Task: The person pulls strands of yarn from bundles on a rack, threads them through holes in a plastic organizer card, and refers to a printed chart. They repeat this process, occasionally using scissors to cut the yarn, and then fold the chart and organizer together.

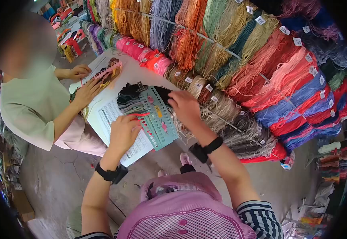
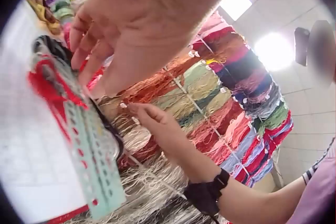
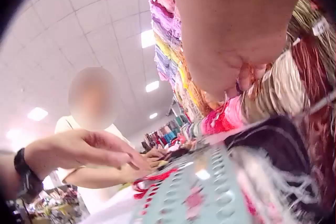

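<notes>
A pale green card (image 1: 157,115) with rows of punched holes and pink flower prints lies over printed sheets on the white table. Black and grey thread bundles (image 1: 131,97) hang from its far side. Red thread (image 3: 152,182) is looped through holes along one edge. My left hand (image 1: 123,133) is over that edge, its fingertips close by the red thread and fingers loosely bent. Raised beyond the card's other side, my right hand (image 1: 185,109) has thumb and index drawn together beside the hanging skeins; I cannot tell whether a thread is between them.
Racks of coloured thread skeins (image 1: 221,44) with white number tags (image 1: 260,20) rise along the table's right side. Across the left, another person (image 1: 42,95) handles a pink holed card (image 1: 109,71) with threads. Printed sheets (image 1: 137,147) overhang the near table edge.
</notes>
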A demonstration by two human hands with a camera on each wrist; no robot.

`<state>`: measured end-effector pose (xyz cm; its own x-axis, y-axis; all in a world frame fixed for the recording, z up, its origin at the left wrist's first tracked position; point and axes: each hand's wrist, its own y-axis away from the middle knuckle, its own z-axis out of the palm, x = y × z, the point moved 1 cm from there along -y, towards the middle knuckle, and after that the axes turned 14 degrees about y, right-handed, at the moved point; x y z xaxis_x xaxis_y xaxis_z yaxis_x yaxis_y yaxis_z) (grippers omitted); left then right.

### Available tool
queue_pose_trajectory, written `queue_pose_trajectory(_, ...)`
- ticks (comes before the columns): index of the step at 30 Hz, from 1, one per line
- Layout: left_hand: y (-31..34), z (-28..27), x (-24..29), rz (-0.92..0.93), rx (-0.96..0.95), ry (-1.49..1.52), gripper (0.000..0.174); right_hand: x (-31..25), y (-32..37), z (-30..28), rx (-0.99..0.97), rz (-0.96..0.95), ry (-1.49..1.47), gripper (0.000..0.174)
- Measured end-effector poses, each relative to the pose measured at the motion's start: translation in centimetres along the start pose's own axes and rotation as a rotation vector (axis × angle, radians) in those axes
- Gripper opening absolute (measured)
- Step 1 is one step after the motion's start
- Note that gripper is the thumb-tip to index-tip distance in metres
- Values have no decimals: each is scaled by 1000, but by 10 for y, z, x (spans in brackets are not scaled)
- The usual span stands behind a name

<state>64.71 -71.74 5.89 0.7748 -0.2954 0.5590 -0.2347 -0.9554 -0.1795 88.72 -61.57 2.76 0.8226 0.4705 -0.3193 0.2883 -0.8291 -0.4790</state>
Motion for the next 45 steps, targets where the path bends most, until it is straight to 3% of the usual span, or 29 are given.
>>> queue_pose_trajectory(1,-15,-1,5,-6,0,-3,23,10,-12,-6,63,-112,35,26)
queue_pose_trajectory(3,-48,0,15,13,-29,355,21,31,-35,-12,86,-196,69,27)
queue_pose_trajectory(5,-77,9,21,-2,-64,327,22,54,-51,-15,54,-276,374,33)
queue_pose_trajectory(7,-105,21,22,-15,-107,292,22,80,-56,-23,-8,-281,353,34)
queue_pose_trajectory(9,-131,35,17,-75,-90,433,20,94,-58,-34,-209,-249,183,35)
queue_pose_trajectory(13,-178,60,5,-90,68,494,16,81,-69,-46,-321,-219,270,30)
queue_pose_trajectory(15,-198,70,1,-41,94,465,14,77,-88,-36,-288,-274,306,34)
queue_pose_trajectory(17,-210,81,-3,-50,147,487,13,75,-105,-29,-49,-434,139,33)
queue_pose_trajectory(18,-212,85,-3,-53,142,485,13,80,-106,-23,-50,-430,136,33)
queue_pose_trajectory(20,-216,89,-6,-31,221,543,12,100,-104,-12,-365,-151,454,36)
queue_pose_trajectory(21,-218,91,-8,-32,219,551,12,104,-101,-13,-371,-149,459,36)
queue_pose_trajectory(26,-222,96,-4,-45,285,518,13,77,-85,-38,-200,-211,294,46)
queue_pose_trajectory(30,-232,100,-10,-73,272,426,10,83,-81,-25,-309,-216,314,53)
queue_pose_trajectory(36,-224,81,-33,-18,67,687,17,90,-75,-28,-290,-189,187,49)
queue_pose_trajectory(38,-216,82,-39,-86,1,896,17,85,-74,-28,-270,-171,203,48)
queue_pose_trajectory(42,-202,65,-17,-253,-61,1028,14,83,-72,-26,-267,-145,230,45)
queue_pose_trajectory(44,-196,63,-17,-320,-165,1046,11,75,-67,-34,-71,-213,345,39)
queue_pose_trajectory(45,-190,61,-12,-318,-165,1046,11,69,-63,-38,-71,-214,346,39)
